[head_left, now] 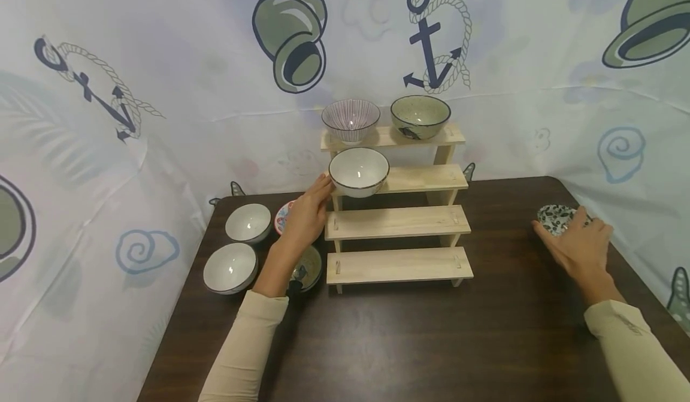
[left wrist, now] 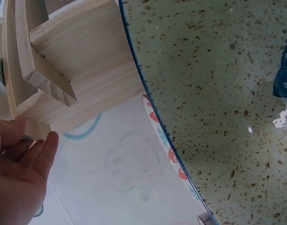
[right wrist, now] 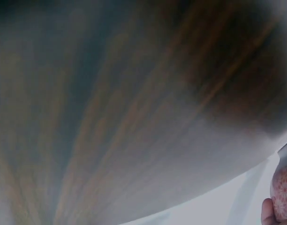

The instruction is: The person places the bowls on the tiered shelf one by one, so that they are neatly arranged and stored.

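Observation:
My left hand (head_left: 308,210) is at the left end of a tiered wooden stand (head_left: 399,228). In the left wrist view, its thumb and fingers hold the end of one board. Just above it, a white bowl with a dark rim (head_left: 358,173) sits on the second board from the top. Below the left forearm stand a speckled green bowl (left wrist: 218,108) and a red-and-blue patterned bowl (head_left: 283,217), both partly hidden. At the table's far right, my right hand (head_left: 584,246) grips a small patterned bowl (head_left: 555,217), which shows reddish flowers in the right wrist view.
On the top board stand a striped bowl (head_left: 351,119) and a green bowl (head_left: 420,116). Two white bowls (head_left: 248,222) (head_left: 230,268) stand on the left of the dark table (head_left: 399,342). Printed cloth (head_left: 215,90) hangs behind. Blurred brown surface fills most of the right wrist view.

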Demonstrator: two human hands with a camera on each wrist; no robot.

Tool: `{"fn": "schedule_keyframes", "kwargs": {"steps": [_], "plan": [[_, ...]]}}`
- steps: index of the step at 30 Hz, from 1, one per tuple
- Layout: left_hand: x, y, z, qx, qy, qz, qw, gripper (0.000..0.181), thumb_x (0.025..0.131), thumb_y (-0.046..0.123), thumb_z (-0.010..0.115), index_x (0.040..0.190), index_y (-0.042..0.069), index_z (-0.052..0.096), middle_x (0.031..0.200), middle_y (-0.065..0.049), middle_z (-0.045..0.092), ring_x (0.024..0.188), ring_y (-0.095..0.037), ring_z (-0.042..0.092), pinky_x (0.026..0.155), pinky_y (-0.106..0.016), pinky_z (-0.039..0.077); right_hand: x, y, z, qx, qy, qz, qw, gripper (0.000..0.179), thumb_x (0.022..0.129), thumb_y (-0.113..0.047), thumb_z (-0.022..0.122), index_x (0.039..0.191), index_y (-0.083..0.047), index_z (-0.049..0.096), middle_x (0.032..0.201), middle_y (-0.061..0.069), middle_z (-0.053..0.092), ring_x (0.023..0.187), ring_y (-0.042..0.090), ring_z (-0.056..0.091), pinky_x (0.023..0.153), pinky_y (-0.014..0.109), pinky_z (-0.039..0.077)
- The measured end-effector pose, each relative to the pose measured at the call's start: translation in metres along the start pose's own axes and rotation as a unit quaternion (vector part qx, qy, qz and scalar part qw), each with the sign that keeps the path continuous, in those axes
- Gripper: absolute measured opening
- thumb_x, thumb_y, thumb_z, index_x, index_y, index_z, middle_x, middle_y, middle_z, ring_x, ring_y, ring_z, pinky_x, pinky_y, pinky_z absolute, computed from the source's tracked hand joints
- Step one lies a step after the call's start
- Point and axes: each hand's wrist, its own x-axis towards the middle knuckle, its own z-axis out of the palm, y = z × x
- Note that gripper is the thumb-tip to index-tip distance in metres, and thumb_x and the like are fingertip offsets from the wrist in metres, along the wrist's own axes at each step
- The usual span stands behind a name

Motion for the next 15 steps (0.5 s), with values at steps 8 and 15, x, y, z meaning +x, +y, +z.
{"fn": "schedule_keyframes", "kwargs": {"steps": [8,15], "plan": [[0.0,0.0,-0.001,-0.001,0.0,-0.005,1.0,0.039,0.104,-0.001,0.05,0.14,0.002,0.062,0.157,-0.011,0.051,0.151,-0.027,0.043,0.123,-0.045,0.036,-0.005,-0.026,-0.017,0.098,0.119,-0.072,0.9855,0.09,0.08,-0.052,0.078,0.128,0.014,0.041,0.102,0.05,0.044,0.098,0.066,0.039,0.084,0.07,0.028],[0.001,0.0,0.002,-0.009,0.001,-0.005,0.9999,0.038,0.103,-0.002,0.051,0.139,0.001,0.063,0.156,-0.012,0.051,0.151,-0.028,0.043,0.122,-0.047,0.036,-0.007,-0.057,-0.039,0.123,0.089,-0.067,0.9861,0.106,0.081,-0.057,0.077,0.154,0.006,0.031,0.132,0.049,0.04,0.119,0.066,0.036,0.09,0.073,0.032]]}}
